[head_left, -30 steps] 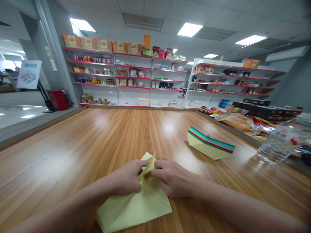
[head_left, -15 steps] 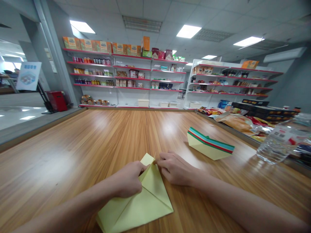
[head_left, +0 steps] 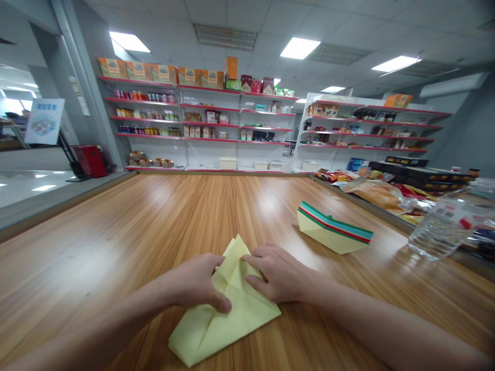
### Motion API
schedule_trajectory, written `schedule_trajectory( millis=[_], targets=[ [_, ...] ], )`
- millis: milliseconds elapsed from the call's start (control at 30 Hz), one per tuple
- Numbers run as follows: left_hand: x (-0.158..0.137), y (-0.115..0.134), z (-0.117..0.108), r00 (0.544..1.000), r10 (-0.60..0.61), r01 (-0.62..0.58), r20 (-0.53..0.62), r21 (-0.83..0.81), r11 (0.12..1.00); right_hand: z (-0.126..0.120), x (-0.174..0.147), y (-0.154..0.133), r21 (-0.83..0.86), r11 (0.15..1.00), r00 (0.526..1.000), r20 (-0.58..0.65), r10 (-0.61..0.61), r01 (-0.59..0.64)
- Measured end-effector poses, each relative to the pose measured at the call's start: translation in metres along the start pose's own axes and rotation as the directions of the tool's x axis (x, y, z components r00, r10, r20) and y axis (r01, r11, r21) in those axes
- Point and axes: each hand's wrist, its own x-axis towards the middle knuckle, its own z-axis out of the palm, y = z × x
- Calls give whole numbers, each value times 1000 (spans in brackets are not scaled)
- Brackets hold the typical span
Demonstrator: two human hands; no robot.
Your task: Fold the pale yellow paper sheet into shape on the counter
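Observation:
A sheet of pale yellow paper (head_left: 235, 317), folded with several creases and a pointed top, lies on the wooden table in front of me. My left hand (head_left: 201, 283) is open at its left side, thumb resting on the paper and index fingertip at the upper left edge; its other fingers are mostly hidden. On the upper right part, my right hand (head_left: 273, 270) touches the paper with its index finger and thumb apart. To the right stands a folded paper boat (head_left: 334, 229), pale yellow with green, blue, white and red stripes along its top.
The wooden table (head_left: 154, 221) stretches ahead to a raised edge. Along its right side lie a clear plastic bottle (head_left: 441, 226), snack packets (head_left: 379, 196) and stacked black boxes (head_left: 421, 175). Behind stand stocked shelves (head_left: 209, 123); a red bin (head_left: 89, 159) and a sign are at left.
My fingers have moved apart from their pinch at the paper's top. The paper has turned slightly, and its raised flap now lies flatter with the point upward. The boat has not moved.

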Motion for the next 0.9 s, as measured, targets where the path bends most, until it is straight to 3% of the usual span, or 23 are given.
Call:
schedule_trajectory(
  millis=[133,333,500,700,900],
  targets=[
    [0,-2,5,996,33,-26,-87,84,996,2,-1,-7,7,999,999,-35,-41,42],
    [3,1,9,994,31,-23,-100,77,997,16,-1,-10,101,973,975,-108,-196,207],
    [2,7,13,994,14,-9,-107,42,999,20,-2,-8,86,972,971,-117,-207,217],
    [9,7,18,987,92,-107,-130,-112,988,19,-3,-11,58,969,965,-121,-233,241],
    [20,0,20,978,25,-56,-206,-146,988,19,-2,-13,29,976,974,-76,-214,217]
  ],
)
